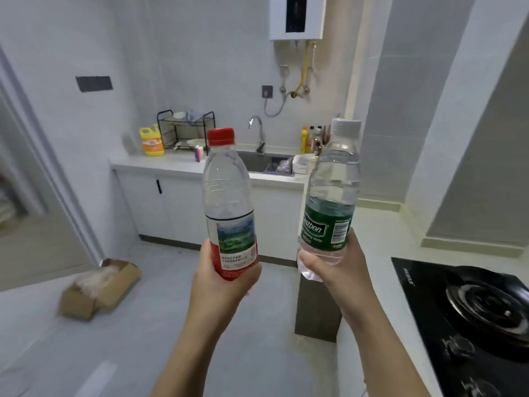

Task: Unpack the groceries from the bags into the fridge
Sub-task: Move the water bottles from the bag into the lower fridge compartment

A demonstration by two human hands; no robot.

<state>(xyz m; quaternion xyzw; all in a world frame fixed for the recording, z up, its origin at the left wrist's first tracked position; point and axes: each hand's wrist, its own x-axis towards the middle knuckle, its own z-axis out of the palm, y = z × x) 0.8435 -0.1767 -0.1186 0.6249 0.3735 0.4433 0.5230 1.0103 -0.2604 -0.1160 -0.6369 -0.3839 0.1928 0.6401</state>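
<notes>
My left hand (pixel 220 282) grips the base of a clear water bottle with a red cap and red label (pixel 227 202), held upright in front of me. My right hand (pixel 335 267) grips the base of a second clear water bottle with a white cap and green label (pixel 332 193), also upright and leaning slightly right. The two bottles stand apart, side by side in mid-air. No fridge and no grocery bag shows in this view.
A counter with a sink (pixel 257 161), a dish rack (pixel 186 130) and a yellow detergent jug (pixel 151 141) runs along the far wall. A black gas hob (pixel 472 319) sits on the counter at my right. An open cardboard box (pixel 100 287) lies on the floor at left.
</notes>
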